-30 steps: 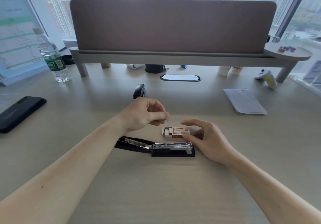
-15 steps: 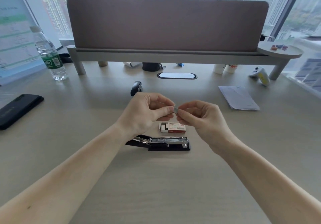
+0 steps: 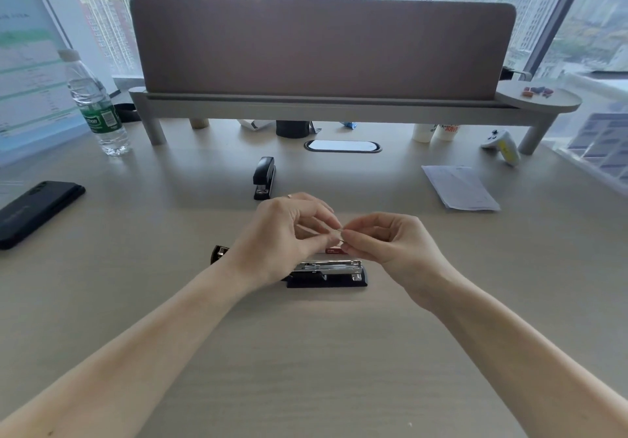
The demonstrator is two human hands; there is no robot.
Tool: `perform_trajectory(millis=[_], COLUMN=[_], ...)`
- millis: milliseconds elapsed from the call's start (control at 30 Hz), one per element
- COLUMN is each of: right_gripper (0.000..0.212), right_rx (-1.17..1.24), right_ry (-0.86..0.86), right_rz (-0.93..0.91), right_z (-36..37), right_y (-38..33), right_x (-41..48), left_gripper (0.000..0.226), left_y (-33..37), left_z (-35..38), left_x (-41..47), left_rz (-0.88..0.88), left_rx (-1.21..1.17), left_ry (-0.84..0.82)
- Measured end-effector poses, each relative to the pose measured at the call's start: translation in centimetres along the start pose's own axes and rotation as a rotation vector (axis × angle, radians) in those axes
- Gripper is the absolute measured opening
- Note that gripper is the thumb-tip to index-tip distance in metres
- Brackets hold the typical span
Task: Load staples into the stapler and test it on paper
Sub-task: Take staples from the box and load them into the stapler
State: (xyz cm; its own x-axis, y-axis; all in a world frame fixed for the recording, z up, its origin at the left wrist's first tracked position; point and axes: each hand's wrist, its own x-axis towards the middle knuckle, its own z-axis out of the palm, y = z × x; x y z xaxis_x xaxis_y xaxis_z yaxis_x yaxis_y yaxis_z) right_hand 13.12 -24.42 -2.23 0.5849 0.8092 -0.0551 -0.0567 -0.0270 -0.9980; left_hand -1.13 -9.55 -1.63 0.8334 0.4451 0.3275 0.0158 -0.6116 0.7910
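A black stapler [image 3: 328, 273] lies flat on the desk with its lid swung open to the left and the metal staple channel facing up. Above it, my left hand [image 3: 282, 237] and my right hand [image 3: 390, 244] meet fingertip to fingertip, both pinching a small strip of staples [image 3: 339, 232]. The red and white staple box [image 3: 333, 250] lies just behind the stapler, mostly hidden by my hands. A folded sheet of paper [image 3: 458, 188] rests on the desk to the far right.
A second black stapler [image 3: 264, 177], shut, lies beyond my hands. A black phone [image 3: 35, 211] and a water bottle [image 3: 97, 104] are at the left. A game controller [image 3: 503, 145] sits at the right under the monitor shelf [image 3: 339, 106].
My right hand left the staple box and rose to meet my left hand. Both now pinch the staple strip above the stapler; the box is mostly covered.
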Motion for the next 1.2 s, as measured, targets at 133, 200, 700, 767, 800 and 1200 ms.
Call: perform_trajectory(millis=[133,200,700,767,800,1200], right_gripper=[0.005,0.009,0.026,0.024,0.024,0.021], right_rx=[0.056,0.087,-0.551,-0.537,-0.527,-0.496], right_ry=[-0.032,-0.028,0.085,0.080,0.076,0.055], right_rz=[0.036,0.050,-0.224,-0.228,-0.232,-0.244], right_z=[-0.2,-0.3,-2.8,-2.8,-2.8,-2.8], right_y=[0.3,0.5,5.5,5.6,5.6,5.9], right_x=[-0.1,-0.1,-1.6,-1.5,-1.4,-1.4], left_gripper=[0.013,0.009,0.010,0.011,0.011,0.013], left_y=[0.1,0.2,-1.4,-1.2,-1.2,-1.0], left_z=[0.0,0.1,1.2,1.1,1.1,2.1], left_x=[-0.2,-0.4,-1.0,-0.9,-0.8,-0.3], left_rz=[0.241,0.281,0.002,0.002,0.007,0.036], left_rx=[0.195,0.220,0.295,0.308,0.322,0.380], left_ry=[-0.015,0.009,-0.132,-0.137,-0.140,-0.152])
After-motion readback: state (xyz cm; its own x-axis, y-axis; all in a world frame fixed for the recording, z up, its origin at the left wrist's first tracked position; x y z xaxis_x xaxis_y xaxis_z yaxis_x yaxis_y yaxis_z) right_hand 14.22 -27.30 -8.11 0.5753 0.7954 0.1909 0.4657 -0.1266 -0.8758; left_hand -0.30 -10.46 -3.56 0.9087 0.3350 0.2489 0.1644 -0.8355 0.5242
